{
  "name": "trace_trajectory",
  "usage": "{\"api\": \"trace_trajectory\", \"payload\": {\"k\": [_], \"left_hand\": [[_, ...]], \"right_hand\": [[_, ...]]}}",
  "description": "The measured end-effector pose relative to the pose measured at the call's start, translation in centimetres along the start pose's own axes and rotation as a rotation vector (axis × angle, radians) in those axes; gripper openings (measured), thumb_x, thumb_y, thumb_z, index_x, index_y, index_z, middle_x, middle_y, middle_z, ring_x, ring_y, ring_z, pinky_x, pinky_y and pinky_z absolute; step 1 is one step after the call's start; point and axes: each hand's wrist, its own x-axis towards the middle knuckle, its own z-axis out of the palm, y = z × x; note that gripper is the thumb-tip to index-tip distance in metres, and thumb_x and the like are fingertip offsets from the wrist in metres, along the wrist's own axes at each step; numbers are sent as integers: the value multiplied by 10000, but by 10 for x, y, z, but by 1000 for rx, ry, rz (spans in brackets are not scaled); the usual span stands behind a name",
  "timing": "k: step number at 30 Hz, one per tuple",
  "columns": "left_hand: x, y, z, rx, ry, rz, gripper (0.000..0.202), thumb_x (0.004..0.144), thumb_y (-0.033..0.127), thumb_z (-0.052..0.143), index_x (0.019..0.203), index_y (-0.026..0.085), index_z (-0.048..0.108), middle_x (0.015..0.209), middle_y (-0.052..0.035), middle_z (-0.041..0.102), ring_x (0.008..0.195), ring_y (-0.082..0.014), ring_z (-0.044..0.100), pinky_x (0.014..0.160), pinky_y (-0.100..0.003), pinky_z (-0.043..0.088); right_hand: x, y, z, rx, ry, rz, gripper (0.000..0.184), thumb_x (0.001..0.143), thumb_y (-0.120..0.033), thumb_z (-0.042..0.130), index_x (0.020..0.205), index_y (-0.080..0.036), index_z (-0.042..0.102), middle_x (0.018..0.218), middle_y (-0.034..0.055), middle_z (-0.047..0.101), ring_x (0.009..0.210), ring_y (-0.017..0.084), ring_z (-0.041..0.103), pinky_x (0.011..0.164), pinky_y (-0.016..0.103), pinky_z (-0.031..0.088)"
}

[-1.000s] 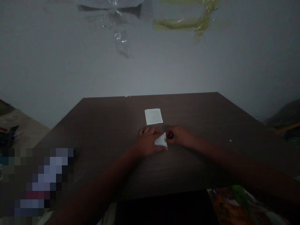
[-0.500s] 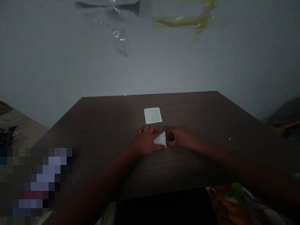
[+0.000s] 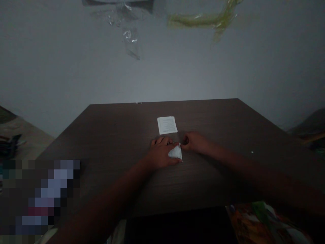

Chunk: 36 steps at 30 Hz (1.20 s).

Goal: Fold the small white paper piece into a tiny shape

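A small folded paper (image 3: pixel 175 153) is lying flat on a dark wooden table (image 3: pixel 114 135), a little nearer than the tabletop's middle. It is white, with fine lines of print running across its face, too dim and small to read. Only its right part is showing, as a narrow upright patch. The left hand (image 3: pixel 161 155) is pressing down on it from 9 o'clock and covering the rest. The right hand (image 3: pixel 195 142) is pinching the corner at 1 o'clock between its fingertips. That corner is looking slightly raised, while the lower edge is resting on the wood.
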Motion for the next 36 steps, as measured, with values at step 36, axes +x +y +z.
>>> {"api": "trace_trajectory", "payload": {"k": [36], "left_hand": [[-2, 1, -5, 12, -34, -16, 792, 1013, 557, 863, 1744, 352, 636, 1617, -108, 662, 1511, -444, 578, 1299, -627, 439]], "right_hand": [[-45, -19, 8, 69, -134, -106, 294, 819, -273, 966, 1094, -266, 862, 1060, 70, 852, 916, 292, 775, 758, 357, 513]]}}
